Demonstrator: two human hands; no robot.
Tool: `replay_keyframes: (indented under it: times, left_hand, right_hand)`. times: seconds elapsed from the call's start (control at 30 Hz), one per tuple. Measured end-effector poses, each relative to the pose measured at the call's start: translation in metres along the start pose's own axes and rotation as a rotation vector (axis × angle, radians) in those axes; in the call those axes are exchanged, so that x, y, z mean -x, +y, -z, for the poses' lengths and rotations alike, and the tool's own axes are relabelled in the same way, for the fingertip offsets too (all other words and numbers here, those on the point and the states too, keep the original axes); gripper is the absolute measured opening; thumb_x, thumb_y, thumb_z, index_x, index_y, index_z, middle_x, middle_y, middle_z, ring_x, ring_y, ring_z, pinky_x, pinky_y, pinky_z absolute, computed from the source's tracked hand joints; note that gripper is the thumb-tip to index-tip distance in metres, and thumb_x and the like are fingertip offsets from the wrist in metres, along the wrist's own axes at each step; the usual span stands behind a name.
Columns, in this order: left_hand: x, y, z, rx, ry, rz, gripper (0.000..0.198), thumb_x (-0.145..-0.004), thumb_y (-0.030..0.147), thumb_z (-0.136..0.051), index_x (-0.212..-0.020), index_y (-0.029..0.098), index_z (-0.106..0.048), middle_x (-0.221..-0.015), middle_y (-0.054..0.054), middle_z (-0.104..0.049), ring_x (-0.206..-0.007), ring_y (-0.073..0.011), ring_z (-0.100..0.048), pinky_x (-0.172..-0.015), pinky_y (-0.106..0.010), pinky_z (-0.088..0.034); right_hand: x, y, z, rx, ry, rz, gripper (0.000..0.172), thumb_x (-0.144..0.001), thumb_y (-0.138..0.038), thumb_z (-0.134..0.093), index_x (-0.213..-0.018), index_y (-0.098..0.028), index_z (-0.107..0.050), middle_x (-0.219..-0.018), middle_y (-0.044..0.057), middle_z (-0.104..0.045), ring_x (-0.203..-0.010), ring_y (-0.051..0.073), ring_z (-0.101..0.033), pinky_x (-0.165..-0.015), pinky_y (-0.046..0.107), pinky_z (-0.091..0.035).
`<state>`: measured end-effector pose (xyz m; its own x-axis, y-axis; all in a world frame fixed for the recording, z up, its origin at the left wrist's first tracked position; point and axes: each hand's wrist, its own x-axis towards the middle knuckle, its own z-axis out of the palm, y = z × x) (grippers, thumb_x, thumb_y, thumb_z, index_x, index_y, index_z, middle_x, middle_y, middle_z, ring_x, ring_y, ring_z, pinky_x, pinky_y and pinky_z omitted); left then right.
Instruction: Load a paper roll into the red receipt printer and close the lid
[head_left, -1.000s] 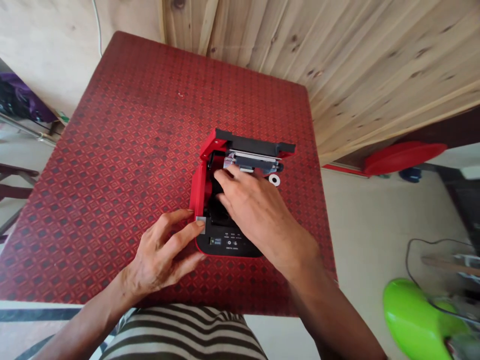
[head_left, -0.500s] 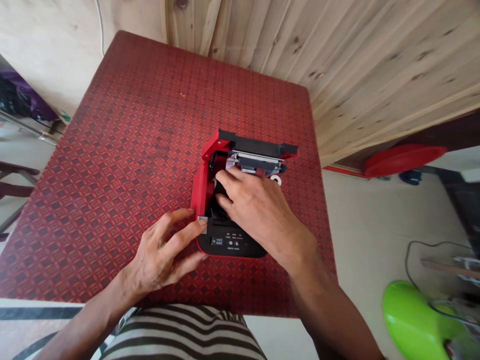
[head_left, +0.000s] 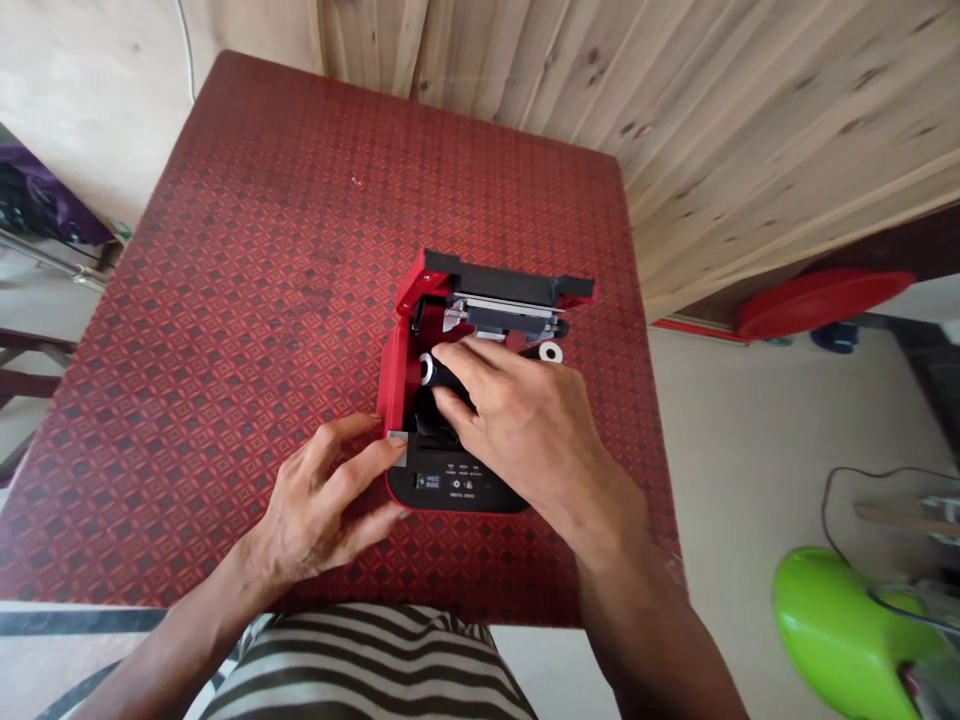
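Note:
A red-and-black label printer [head_left: 465, 495] sits on the table with its lid [head_left: 510, 285] raised. A black ribbon roll [head_left: 446, 378] with a white core end is in my right hand [head_left: 517, 405], whose fingers and thumb close round it inside the printer bay. Dark film hangs below the roll towards the front panel. Behind my knuckles shows the white ring end of another black roll [head_left: 551, 352]; the rest of it is hidden. My left hand [head_left: 330, 490] grips the printer's front left corner, a finger on the grey patch [head_left: 397, 447] and the thumb at the front edge.
The table [head_left: 262, 250] wears a red patterned cover and meets a wooden plank wall [head_left: 540, 70] at the back. To the right on the floor are a green plastic stool-like object [head_left: 832, 630], a cable and a red basin-like object [head_left: 825, 303].
My right hand has raised the ribbon roll slightly, and its white core end now shows at the left. The left hand keeps its place on the printer corner. The view has shifted a little.

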<state>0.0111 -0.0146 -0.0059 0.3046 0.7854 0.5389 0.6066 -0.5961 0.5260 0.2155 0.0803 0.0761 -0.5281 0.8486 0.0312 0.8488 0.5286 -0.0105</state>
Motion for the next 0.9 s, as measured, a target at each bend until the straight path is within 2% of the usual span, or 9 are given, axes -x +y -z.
replay_keyframes:
  times: [0.17, 0.3, 0.4, 0.53, 0.73, 0.9]
  left_hand:
    - [0.001, -0.002, -0.001, 0.005, -0.001, 0.006, 0.048, -0.101, 0.036, -0.067, -0.143, 0.018, -0.053, -0.131, -0.016, -0.062, -0.114, -0.0222, -0.069, -0.087, -0.031, -0.065]
    - [0.0, -0.003, -0.002, -0.004, -0.006, -0.006, 0.047, -0.101, 0.035, -0.068, -0.142, 0.018, -0.053, -0.13, -0.016, -0.063, -0.115, -0.0223, -0.068, -0.086, -0.03, -0.064]
    - [0.0, -0.003, -0.002, -0.006, -0.01, -0.007, 0.048, -0.1, 0.034, -0.069, -0.142, 0.017, -0.053, -0.129, -0.016, -0.063, -0.116, -0.023, -0.068, -0.088, -0.031, -0.064]
    - [0.0, -0.002, -0.001, -0.011, -0.016, -0.002, 0.049, -0.1, 0.034, -0.069, -0.143, 0.017, -0.053, -0.13, -0.016, -0.063, -0.117, -0.0235, -0.068, -0.089, -0.031, -0.064]
    - [-0.001, -0.002, 0.0, -0.014, -0.014, -0.008, 0.051, -0.1, 0.036, -0.069, -0.144, 0.017, -0.052, -0.128, -0.016, -0.064, -0.115, -0.0223, -0.068, -0.09, -0.03, -0.064]
    - [-0.001, -0.003, 0.0, -0.006, -0.015, -0.009, 0.052, -0.099, 0.034, -0.07, -0.144, 0.017, -0.051, -0.126, -0.015, -0.065, -0.116, -0.0228, -0.069, -0.089, -0.03, -0.064]
  right_hand:
    - [-0.014, 0.004, 0.008, -0.088, -0.254, 0.021, 0.015, -0.101, -0.02, -0.06, -0.111, -0.019, -0.071, -0.11, 0.007, -0.078, -0.09, 0.025, -0.075, -0.066, 0.036, -0.043]
    - [-0.021, 0.009, 0.012, -0.143, -0.342, 0.076, 0.012, -0.1, -0.022, -0.065, -0.109, -0.018, -0.072, -0.112, 0.008, -0.077, -0.099, 0.026, -0.074, -0.077, 0.037, -0.047]
    - [-0.022, 0.013, 0.013, -0.15, -0.39, 0.117, 0.01, -0.101, -0.022, -0.065, -0.104, -0.017, -0.073, -0.108, 0.008, -0.078, -0.102, 0.027, -0.073, -0.079, 0.037, -0.047]
    - [-0.016, 0.016, 0.014, -0.228, -0.346, 0.119, 0.008, -0.099, -0.02, -0.067, -0.104, -0.017, -0.073, -0.107, 0.007, -0.078, -0.098, 0.024, -0.073, -0.082, 0.036, -0.048]
    - [-0.005, 0.018, 0.008, -0.305, -0.224, 0.081, 0.016, -0.097, -0.016, -0.069, -0.111, -0.017, -0.075, -0.107, 0.007, -0.078, -0.095, 0.024, -0.073, -0.082, 0.035, -0.049]
    - [-0.01, 0.021, 0.008, -0.342, -0.28, 0.124, 0.012, -0.099, -0.017, -0.068, -0.108, -0.016, -0.076, -0.104, 0.006, -0.076, -0.095, 0.023, -0.072, -0.081, 0.035, -0.048]
